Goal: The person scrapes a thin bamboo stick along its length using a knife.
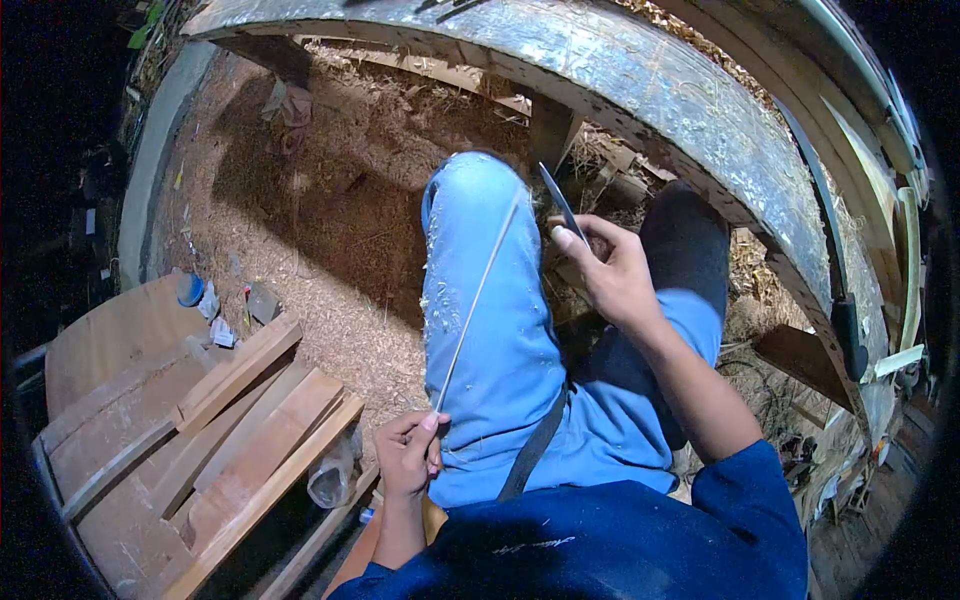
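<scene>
My left hand [408, 452] pinches the lower end of a thin pale strip [474, 305], which looks like split cane or wood. The strip slants up across my thigh in light blue trousers [490, 350], its far end near the knee. My right hand [617, 273] grips a narrow dark metal blade [558, 195] between thumb and fingers, with its tip pointing up and away. The blade is apart from the strip, to its right. Fine shavings cling to the trouser leg. My fingers hide the blade's lower end.
A curved worn bench [600, 70] arches across the front and right. A long tool with a black handle [849, 335] rests along its right side. Cut wood pieces [270, 440] are stacked at lower left, beside a clear plastic cup [330, 483]. Sawdust [330, 290] covers the floor.
</scene>
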### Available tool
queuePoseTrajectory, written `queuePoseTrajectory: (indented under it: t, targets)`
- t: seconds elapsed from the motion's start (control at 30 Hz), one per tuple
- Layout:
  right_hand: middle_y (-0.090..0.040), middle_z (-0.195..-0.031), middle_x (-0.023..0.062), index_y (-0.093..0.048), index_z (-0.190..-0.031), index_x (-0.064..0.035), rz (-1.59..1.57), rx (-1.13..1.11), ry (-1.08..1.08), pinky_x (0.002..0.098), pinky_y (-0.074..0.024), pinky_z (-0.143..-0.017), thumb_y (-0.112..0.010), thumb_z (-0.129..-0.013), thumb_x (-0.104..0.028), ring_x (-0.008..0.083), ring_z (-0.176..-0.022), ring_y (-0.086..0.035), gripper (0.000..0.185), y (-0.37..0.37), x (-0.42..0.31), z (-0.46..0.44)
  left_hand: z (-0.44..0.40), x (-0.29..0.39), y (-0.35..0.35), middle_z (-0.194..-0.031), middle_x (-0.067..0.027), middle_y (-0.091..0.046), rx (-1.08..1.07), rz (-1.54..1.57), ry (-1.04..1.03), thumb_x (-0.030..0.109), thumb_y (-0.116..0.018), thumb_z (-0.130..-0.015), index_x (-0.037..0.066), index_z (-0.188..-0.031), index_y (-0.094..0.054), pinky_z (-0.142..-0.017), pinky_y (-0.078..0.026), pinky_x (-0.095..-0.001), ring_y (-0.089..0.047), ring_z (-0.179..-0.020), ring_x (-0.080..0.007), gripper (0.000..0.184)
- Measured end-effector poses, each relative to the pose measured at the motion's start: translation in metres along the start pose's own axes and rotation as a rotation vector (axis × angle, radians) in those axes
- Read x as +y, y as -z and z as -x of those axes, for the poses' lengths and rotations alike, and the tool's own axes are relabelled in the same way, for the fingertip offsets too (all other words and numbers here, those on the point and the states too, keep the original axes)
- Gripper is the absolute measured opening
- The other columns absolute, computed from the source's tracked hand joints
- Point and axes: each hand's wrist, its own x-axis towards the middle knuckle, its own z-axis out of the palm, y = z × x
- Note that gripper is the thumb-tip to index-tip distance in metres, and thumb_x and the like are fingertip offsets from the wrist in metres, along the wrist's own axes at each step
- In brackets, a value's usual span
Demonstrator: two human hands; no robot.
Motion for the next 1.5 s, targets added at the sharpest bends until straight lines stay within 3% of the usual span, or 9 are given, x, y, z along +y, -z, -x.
queuePoseTrajectory:
  t: [0.4, 0.47, 0.53, 0.63, 0.8, 0.97, 1.27, 1.4, 1.5]
  targets:
    - [-0.071, -0.091, 0.0018, -0.075, -0.119, 0.0024, -0.102, -0.158, -0.139, 0.0271, -0.0493, -0.075, -0.067, -0.106, -0.03, 0.0085, -0.083, -0.061, 0.036, -0.004, -0.023, 0.003, -0.017, 0.029, -0.029, -0.074, -0.0039, -0.064, -0.216, -0.096, 0.009, 0.017, -0.052, -0.112, 0.0, -0.133, -0.067, -0.047, -0.036, -0.0183, -0.044, -0.048, -0.0019, 0.031]
    - [-0.066, -0.101, 0.008, -0.071, -0.131, 0.0011, 0.048, -0.083, 0.172, 0.0277, -0.0494, -0.076, -0.064, -0.107, -0.027, 0.0124, -0.09, -0.062, 0.037, -0.004, -0.01, 0.007, -0.023, 0.04, -0.04, -0.078, -0.0042, -0.064, -0.232, -0.024, -0.038, 0.014, -0.053, -0.111, -0.001, -0.141, -0.061, -0.047, -0.036, -0.0187, -0.044, -0.048, -0.002, 0.034]
    - [-0.061, -0.107, 0.0127, -0.066, -0.14, -0.0019, 0.111, -0.095, 0.18, 0.0307, -0.0512, -0.08, -0.064, -0.105, -0.02, 0.0178, -0.097, -0.063, 0.039, -0.004, -0.015, 0.019, -0.032, 0.046, -0.048, -0.082, -0.0073, -0.067, -0.231, -0.008, -0.074, 0.011, -0.054, -0.11, -0.002, -0.139, -0.059, -0.046, -0.038, -0.0194, -0.046, -0.048, -0.003, 0.032]
    - [-0.061, -0.105, 0.0158, -0.069, -0.137, -0.0058, 0.36, -0.084, 0.53, 0.0354, -0.0538, -0.083, -0.071, -0.095, -0.004, 0.0272, -0.093, -0.065, 0.042, -0.003, -0.019, 0.039, -0.042, 0.053, -0.062, -0.081, -0.0125, -0.071, -0.151, 0.031, -0.026, 0.011, -0.056, -0.109, -0.002, -0.117, -0.06, -0.041, -0.039, -0.021, -0.052, -0.045, -0.0058, 0.016]
    - [-0.062, -0.095, 0.012, -0.074, -0.13, -0.0172, 0.42, -0.257, 0.645, 0.0402, -0.0567, -0.059, -0.081, -0.086, -0.009, 0.0282, -0.067, -0.066, 0.045, -0.012, -0.011, 0.07, -0.051, 0.047, -0.069, -0.076, -0.0114, -0.07, -0.123, -0.002, -0.002, 0.012, -0.056, -0.11, -0.003, -0.112, -0.061, -0.036, -0.037, -0.0215, -0.054, -0.043, -0.007, 0.016]
    - [-0.059, -0.091, 0.0072, -0.075, -0.126, -0.0246, 0.59, -0.248, 0.617, 0.0396, -0.0543, -0.052, -0.082, -0.084, -0.014, 0.0238, -0.063, -0.065, 0.044, -0.014, -0.014, 0.092, -0.044, 0.046, -0.073, -0.074, -0.0089, -0.069, -0.095, -0.04, -0.001, 0.01, -0.055, -0.11, -0.005, -0.114, -0.064, -0.041, -0.04, -0.0215, -0.054, -0.045, -0.006, 0.018]
    - [-0.053, -0.078, 0.0081, -0.075, -0.125, -0.0196, 0.611, -0.127, 0.591, 0.0433, -0.046, -0.049, -0.081, -0.085, -0.016, 0.0274, -0.056, -0.059, 0.04, -0.011, -0.01, 0.071, -0.029, 0.03, -0.069, -0.07, -0.0058, -0.065, -0.075, -0.065, -0.016, 0.011, -0.057, -0.109, -0.006, -0.112, -0.068, -0.043, -0.039, -0.0209, -0.052, -0.047, -0.0038, 0.02]
    - [-0.056, -0.081, 0.0091, -0.076, -0.12, -0.0172, 0.71, -0.35, 0.664, 0.0427, -0.0524, -0.054, -0.078, -0.081, -0.007, 0.0277, -0.061, -0.062, 0.041, -0.014, -0.013, 0.089, -0.031, 0.025, -0.067, -0.069, -0.0061, -0.065, -0.067, -0.026, -0.039, 0.009, -0.058, -0.109, -0.005, -0.112, -0.068, -0.043, -0.039, -0.0209, -0.052, -0.047, -0.0039, 0.018]
    - [-0.055, -0.079, 0.01, -0.076, -0.121, -0.0147, 0.546, -0.157, 0.577, 0.0431, -0.0512, -0.054, -0.079, -0.079, -0.004, 0.0274, -0.062, -0.062, 0.043, -0.011, -0.008, 0.066, -0.031, 0.026, -0.067, -0.069, -0.0066, -0.065, -0.074, -0.014, -0.041, 0.008, -0.058, -0.108, -0.005, -0.112, -0.068, -0.043, -0.039, -0.0211, -0.052, -0.047, -0.0041, 0.017]
